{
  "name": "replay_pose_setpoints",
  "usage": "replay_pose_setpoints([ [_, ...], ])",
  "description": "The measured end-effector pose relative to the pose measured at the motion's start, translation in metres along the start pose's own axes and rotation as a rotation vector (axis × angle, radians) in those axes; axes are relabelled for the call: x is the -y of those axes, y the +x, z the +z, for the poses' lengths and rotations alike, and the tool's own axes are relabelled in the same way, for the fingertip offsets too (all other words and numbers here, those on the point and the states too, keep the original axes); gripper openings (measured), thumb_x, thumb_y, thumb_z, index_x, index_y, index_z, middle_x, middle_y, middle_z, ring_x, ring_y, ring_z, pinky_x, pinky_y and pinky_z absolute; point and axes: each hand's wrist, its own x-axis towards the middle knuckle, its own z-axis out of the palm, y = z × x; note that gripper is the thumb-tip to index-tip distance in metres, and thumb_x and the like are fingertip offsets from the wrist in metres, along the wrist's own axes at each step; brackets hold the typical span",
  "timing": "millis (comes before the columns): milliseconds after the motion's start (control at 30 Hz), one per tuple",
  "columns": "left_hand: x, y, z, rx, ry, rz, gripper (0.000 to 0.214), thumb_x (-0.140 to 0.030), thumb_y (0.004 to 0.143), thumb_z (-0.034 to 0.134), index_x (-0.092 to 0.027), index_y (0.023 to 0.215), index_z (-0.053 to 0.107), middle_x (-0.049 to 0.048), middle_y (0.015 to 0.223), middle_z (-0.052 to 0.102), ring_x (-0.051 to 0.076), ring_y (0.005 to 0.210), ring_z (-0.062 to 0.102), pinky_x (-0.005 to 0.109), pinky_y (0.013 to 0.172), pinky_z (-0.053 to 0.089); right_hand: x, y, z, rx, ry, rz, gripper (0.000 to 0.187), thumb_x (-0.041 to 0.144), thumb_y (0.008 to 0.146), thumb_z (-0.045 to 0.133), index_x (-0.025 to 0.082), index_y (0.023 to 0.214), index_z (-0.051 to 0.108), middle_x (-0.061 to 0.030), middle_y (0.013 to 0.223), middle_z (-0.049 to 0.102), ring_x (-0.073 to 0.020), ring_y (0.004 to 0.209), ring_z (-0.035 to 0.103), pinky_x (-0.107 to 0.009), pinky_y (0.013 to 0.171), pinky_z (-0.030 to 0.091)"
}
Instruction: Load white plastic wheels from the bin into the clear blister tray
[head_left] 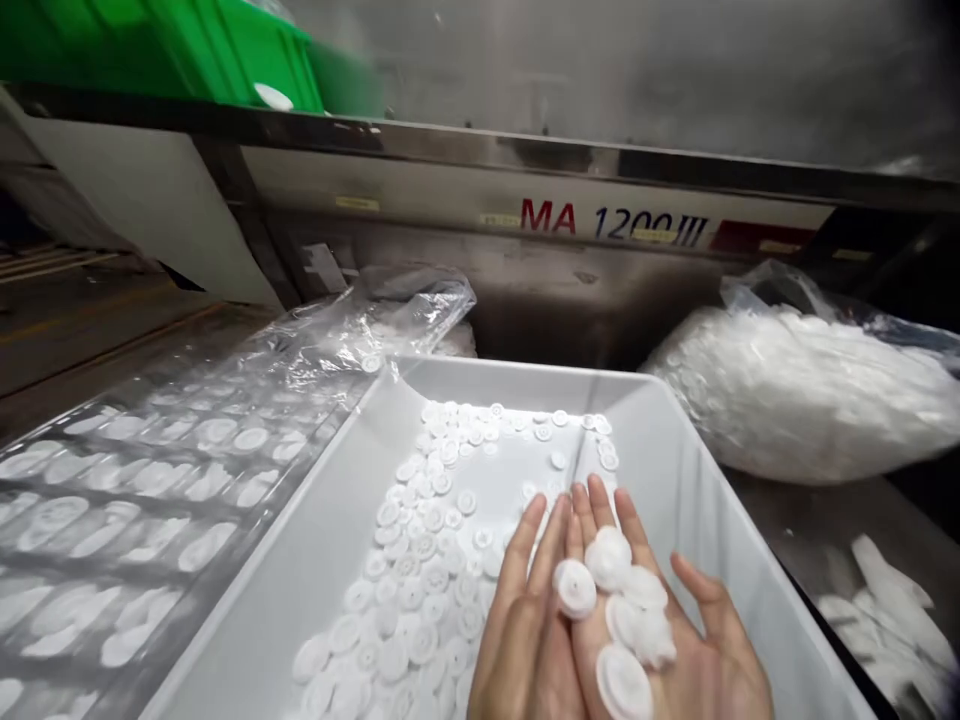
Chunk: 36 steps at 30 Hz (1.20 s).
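Note:
My right hand (675, 650) is palm up over the grey-white bin, its fingers stretched out and the thumb held apart. Several small round white plastic discs (624, 680) lie on its palm and fingers. Pressed along its inner edge is my left hand (517, 630), cupped with its fingers extended; one disc (575, 588) sits near where the two hands meet. Below them, many more white plastic discs (424, 575) cover the floor of the bin (720, 520), thickest along its left side and near end.
Left of the bin, clear plastic packing with rows of white parts (217, 430) lies beside a crumpled clear bag (420, 300). A full bag of white parts (817, 400) stands at right, above loose white pieces (877, 610). Behind runs a machine ledge (450, 140) with a green crate (225, 50).

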Motion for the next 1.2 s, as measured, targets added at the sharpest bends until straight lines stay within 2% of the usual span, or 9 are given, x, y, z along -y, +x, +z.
replay_pose_setpoints([
  [67, 0.000, -0.007, 0.011, -0.029, 0.003, 0.020, 0.055, -0.020, 0.087, 0.045, -0.018, 0.142, 0.041, 0.0104, 0.145, 0.050, 0.022, 0.140, 0.036, 0.037, 0.117, 0.030, 0.002, -0.001, 0.004, -0.080, 0.061, 0.019, 0.039, 0.046, 0.082, 0.046, 0.023, 0.106, 0.068, -0.0084, 0.111, 0.070, -0.0223, 0.121, 0.057, -0.049, 0.107, 0.042],
  [167, 0.001, -0.016, 0.019, -0.087, 0.051, 0.045, 0.053, -0.019, 0.088, 0.047, -0.020, 0.140, 0.043, 0.0075, 0.146, 0.049, 0.020, 0.141, 0.035, 0.033, 0.115, 0.032, 0.002, -0.005, 0.006, -0.169, 0.188, 0.061, 0.042, 0.042, 0.079, 0.045, 0.022, 0.109, 0.067, -0.0085, 0.108, 0.070, -0.0224, 0.115, 0.061, -0.049, 0.105, 0.043],
  [333, 0.003, -0.028, 0.016, -0.118, 0.058, 0.101, 0.053, -0.019, 0.086, 0.049, -0.023, 0.139, 0.043, 0.0069, 0.147, 0.048, 0.023, 0.141, 0.034, 0.036, 0.113, 0.036, -0.006, -0.009, 0.003, -0.148, 0.285, 0.127, 0.041, 0.036, 0.077, 0.046, 0.022, 0.111, 0.063, -0.0078, 0.107, 0.070, -0.0206, 0.112, 0.063, -0.046, 0.105, 0.043],
  [600, 0.009, -0.033, 0.008, -0.198, -0.004, 0.243, 0.051, -0.005, 0.085, 0.047, -0.021, 0.132, 0.040, 0.0095, 0.146, 0.048, 0.024, 0.132, 0.047, 0.039, 0.109, 0.043, -0.020, -0.014, -0.004, -0.256, 0.394, 0.293, 0.033, 0.026, 0.080, 0.051, 0.023, 0.111, 0.059, -0.0063, 0.106, 0.069, -0.0179, 0.104, 0.067, -0.040, 0.097, 0.051],
  [800, 0.011, -0.024, -0.002, -0.219, 0.056, 0.154, 0.057, -0.005, 0.082, 0.053, -0.022, 0.135, 0.038, 0.0077, 0.144, 0.049, 0.021, 0.135, 0.044, 0.036, 0.111, 0.041, -0.028, -0.010, -0.016, -0.257, 0.307, 0.180, 0.029, 0.025, 0.078, 0.060, 0.024, 0.107, 0.055, -0.0048, 0.108, 0.068, -0.0191, 0.103, 0.068, -0.042, 0.099, 0.049],
  [900, 0.012, -0.022, -0.005, -0.202, 0.058, 0.138, 0.058, -0.005, 0.081, 0.051, -0.021, 0.135, 0.039, 0.0077, 0.146, 0.048, 0.021, 0.137, 0.041, 0.036, 0.111, 0.040, -0.032, -0.008, -0.023, -0.141, 0.179, 0.055, 0.032, 0.026, 0.075, 0.068, 0.025, 0.103, 0.052, -0.0032, 0.109, 0.067, -0.0202, 0.104, 0.067, -0.044, 0.102, 0.047],
  [1000, 0.013, -0.022, -0.009, -0.151, 0.044, 0.133, 0.054, -0.005, 0.078, 0.049, -0.022, 0.130, 0.047, 0.0069, 0.146, 0.048, 0.023, 0.135, 0.044, 0.038, 0.114, 0.035, -0.036, -0.008, -0.028, -0.032, 0.052, -0.069, 0.034, 0.029, 0.074, 0.073, 0.026, 0.100, 0.051, -0.0022, 0.112, 0.067, -0.0207, 0.106, 0.066, -0.046, 0.103, 0.046],
  [1100, 0.012, -0.022, -0.014, -0.142, 0.051, 0.125, 0.047, -0.005, 0.078, 0.050, -0.021, 0.122, 0.054, 0.0068, 0.144, 0.051, 0.023, 0.132, 0.047, 0.038, 0.117, 0.029, -0.038, -0.008, -0.031, -0.054, 0.033, -0.118, 0.033, 0.029, 0.075, 0.074, 0.025, 0.098, 0.051, -0.0035, 0.116, 0.066, -0.0213, 0.109, 0.065, -0.047, 0.103, 0.046],
  [1200, 0.009, -0.019, -0.016, -0.186, 0.015, 0.106, 0.046, -0.010, 0.081, 0.051, -0.020, 0.126, 0.051, 0.0091, 0.141, 0.053, 0.024, 0.132, 0.048, 0.041, 0.117, 0.030, -0.039, -0.007, -0.033, -0.053, 0.043, -0.156, 0.029, 0.028, 0.077, 0.072, 0.024, 0.098, 0.052, -0.0041, 0.116, 0.065, -0.0210, 0.109, 0.065, -0.047, 0.103, 0.045],
])
